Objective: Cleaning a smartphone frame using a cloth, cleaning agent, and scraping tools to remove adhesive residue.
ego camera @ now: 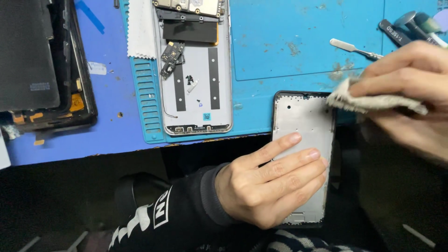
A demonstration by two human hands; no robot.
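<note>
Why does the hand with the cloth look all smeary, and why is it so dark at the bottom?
Head view: the right hand and its grey cloth are blurred, the left hand on the phone frame is sharp; the blue mat is evenly lit, while below the table edge everything is nearly black.

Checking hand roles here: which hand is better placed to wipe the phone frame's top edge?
Right. The right hand already pinches the grey cloth, which reaches the top right corner of the phone frame. The left hand lies flat across the frame's lower half, apparently steadying it, and holds nothing to wipe with.
</note>
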